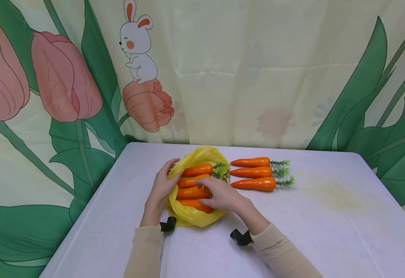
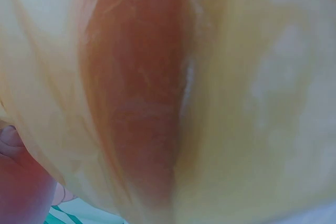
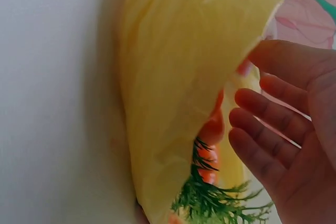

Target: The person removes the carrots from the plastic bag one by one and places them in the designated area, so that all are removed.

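A yellow plastic bag [image 1: 197,219] lies with its mouth wide, and several shiny orange carrots [image 1: 192,192] with green tops are stacked inside it. At the bag's left rim my left hand [image 1: 161,185] holds the edge, thumb on the inner side and fingers outside. My right hand [image 1: 223,194] reaches over the bag's right side, fingers apart and pointing at the carrots. In the right wrist view its fingers [image 3: 268,114] are extended with nothing gripped, and the thumb is right at the bag's edge. Through the thin plastic, the left wrist view shows one carrot [image 2: 139,87].
Three more carrots lie in a row right of the bag: a back one [image 1: 252,162], a middle one [image 1: 252,172] and a front one [image 1: 256,184]. A white-covered table [image 1: 327,231] carries everything. Behind it hangs a printed curtain [image 1: 216,77] with tulips and a rabbit.
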The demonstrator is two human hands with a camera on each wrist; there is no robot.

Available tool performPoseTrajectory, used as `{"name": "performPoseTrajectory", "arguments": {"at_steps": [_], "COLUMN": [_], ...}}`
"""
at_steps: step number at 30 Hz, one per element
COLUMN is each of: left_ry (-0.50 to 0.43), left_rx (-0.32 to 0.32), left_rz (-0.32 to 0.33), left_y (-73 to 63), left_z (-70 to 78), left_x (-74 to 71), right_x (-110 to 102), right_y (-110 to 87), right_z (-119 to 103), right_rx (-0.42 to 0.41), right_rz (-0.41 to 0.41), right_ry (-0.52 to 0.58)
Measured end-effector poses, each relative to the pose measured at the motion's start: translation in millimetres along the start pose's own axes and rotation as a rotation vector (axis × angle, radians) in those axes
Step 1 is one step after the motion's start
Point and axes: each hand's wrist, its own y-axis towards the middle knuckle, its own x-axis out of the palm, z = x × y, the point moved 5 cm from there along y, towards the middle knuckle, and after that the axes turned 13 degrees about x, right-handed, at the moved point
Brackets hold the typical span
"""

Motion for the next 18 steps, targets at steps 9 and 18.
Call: {"name": "performPoseTrajectory", "arguments": {"at_steps": [9, 18], "left_ry": [-0.001, 0.003], "left_rx": [-0.013, 0.002], "left_rz": [0.001, -0.001], "left_y": [-1.2, -1.0], "left_z": [-1.5, 1.7], "left_x": [-0.2, -1.3], "right_x": [13.7, 23.4], "right_y": [2.5, 1.5], "right_z": [-6.8, -9.7], "right_rx": [-0.032, -0.051], "right_rz": [-0.019, -0.029], "right_ry": [-0.127, -0.214]}}
